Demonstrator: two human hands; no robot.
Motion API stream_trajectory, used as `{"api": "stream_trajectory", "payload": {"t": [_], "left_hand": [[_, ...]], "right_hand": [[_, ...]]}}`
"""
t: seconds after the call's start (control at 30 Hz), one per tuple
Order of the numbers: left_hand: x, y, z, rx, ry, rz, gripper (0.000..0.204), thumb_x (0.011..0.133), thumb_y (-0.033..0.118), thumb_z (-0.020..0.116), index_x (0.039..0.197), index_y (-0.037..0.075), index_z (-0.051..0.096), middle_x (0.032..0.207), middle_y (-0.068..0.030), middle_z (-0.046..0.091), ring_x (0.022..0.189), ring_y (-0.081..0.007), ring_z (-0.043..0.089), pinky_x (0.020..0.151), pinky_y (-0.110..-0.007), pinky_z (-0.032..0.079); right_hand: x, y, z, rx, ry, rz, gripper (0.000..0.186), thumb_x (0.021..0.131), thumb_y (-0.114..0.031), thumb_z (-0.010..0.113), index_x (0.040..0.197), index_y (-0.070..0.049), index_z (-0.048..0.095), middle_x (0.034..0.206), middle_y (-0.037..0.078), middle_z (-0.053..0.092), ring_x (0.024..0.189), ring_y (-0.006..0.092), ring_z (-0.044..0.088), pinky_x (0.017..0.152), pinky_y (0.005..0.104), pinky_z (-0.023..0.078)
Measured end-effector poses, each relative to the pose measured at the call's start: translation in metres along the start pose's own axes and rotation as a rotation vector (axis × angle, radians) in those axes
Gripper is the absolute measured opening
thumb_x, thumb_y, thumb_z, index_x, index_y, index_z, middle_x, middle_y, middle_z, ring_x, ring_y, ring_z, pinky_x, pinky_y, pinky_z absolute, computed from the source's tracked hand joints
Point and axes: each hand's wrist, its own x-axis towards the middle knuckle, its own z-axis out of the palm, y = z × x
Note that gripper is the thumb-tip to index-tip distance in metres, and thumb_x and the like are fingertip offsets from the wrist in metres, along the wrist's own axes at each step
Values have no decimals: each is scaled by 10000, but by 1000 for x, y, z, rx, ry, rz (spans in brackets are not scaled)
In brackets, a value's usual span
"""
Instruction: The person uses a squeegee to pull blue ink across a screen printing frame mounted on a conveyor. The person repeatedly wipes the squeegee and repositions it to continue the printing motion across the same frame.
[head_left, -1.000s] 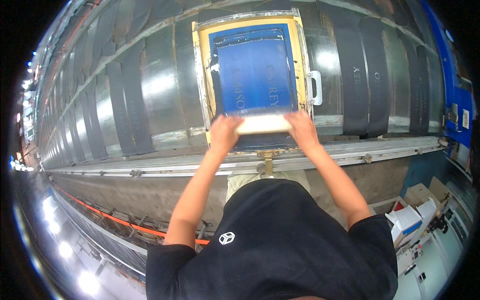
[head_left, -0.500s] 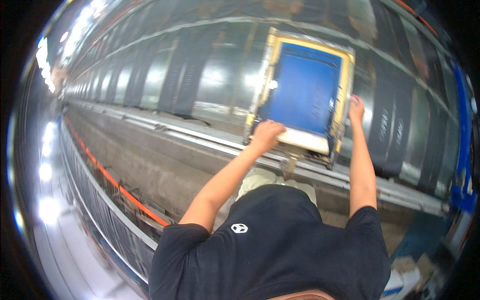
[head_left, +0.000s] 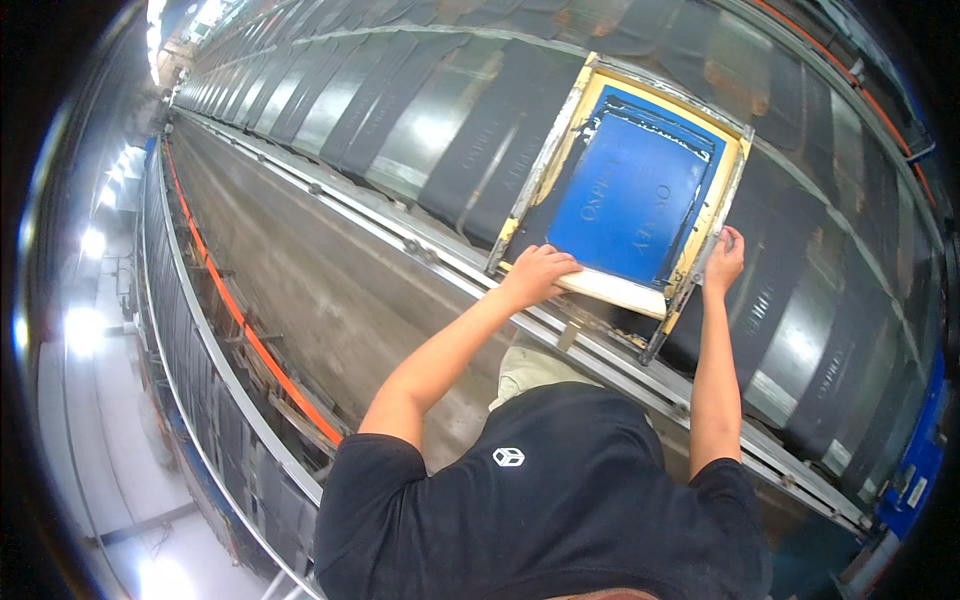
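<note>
A screen-printing frame [head_left: 742, 165] with yellow-edged sides lies tilted on the long table in front of me, blue mesh [head_left: 625, 200] stretched inside. Dark ink marks show near the mesh's far edge. Across the near end of the mesh lies a squeegee [head_left: 618, 293] with a pale, wide handle. My left hand [head_left: 541, 275] is closed over the squeegee's left end, by the frame's near left corner. At the frame's right side, my right hand [head_left: 725, 262] has its fingers curled on the edge; its grip is partly hidden.
Black fabric pieces [head_left: 495, 150], some printed, alternate with shiny metal panels [head_left: 425, 105] along the table. A metal rail [head_left: 400, 240] edges its near side. Behind me on the left run an orange strip [head_left: 235, 310] and another railed table. A blue part [head_left: 915, 465] stands far right.
The frame has shifted right along the table, both hands going with it. A printed black piece now lies just left of it, where bare metal was. The view has turned.
</note>
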Motion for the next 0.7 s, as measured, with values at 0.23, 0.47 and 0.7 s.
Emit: {"api": "stream_trajectory", "payload": {"t": [0.23, 0.47, 0.7], "left_hand": [[-43, -226, -82, -7, -57, -5, 375, 702, 261, 814, 1069, 229, 741, 1060, 40, 720, 983, -219, 656, 825, -397, 493], [-75, -230, -90, -67, -113, -22, 498, 728, 72, 703, 1205, 215, 711, 1188, 44, 694, 1110, -210, 601, 882, -382, 465], [-78, -254, -92, -168, 174, -28, 501, 674, -48, 662, 1135, 128, 743, 1150, -60, 727, 1076, -285, 659, 930, -420, 518]], "right_hand": [[-82, -106, 191, 97, -73, -3, 274, 1029, -263, 578, 1176, -48, 662, 1105, 122, 710, 979, 240, 668, 884, 361, 501], [-109, -113, 202, -17, -124, 123, 281, 1036, -255, 568, 1191, -38, 656, 1083, 134, 727, 958, 266, 668, 874, 375, 504], [-88, -93, 229, 89, -60, -55, 327, 954, -84, 498, 1235, -23, 654, 1158, 186, 711, 1081, 348, 660, 972, 421, 489]]}}
